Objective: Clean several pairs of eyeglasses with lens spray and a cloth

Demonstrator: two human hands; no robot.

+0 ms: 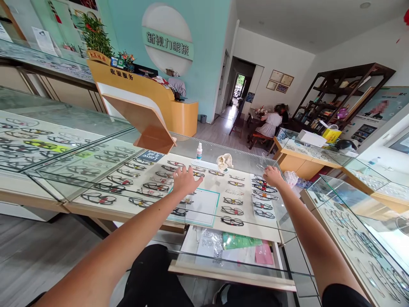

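Note:
My left hand (187, 181) is over the glass top of a display case (220, 147), palm down, with its fingers spread and nothing in them. At the case's far right corner, the fingers of my right hand (273, 175) are bent together at a thin, pale thing (262, 166) too faint to name. Rows of eyeglasses (232, 210) lie inside the case under both hands. A small white spray bottle (199, 151) stands on the glass, beyond my left hand. Between the hands lies a crumpled cream cloth (225, 162).
Below the case, a drawer (230, 275) stands pulled out, with plastic bags and a green packet (241, 241) inside. A tilted wooden stand (143, 123) is at the left. More glass cases (354, 238) flank me. Two people (271, 123) sit at the back.

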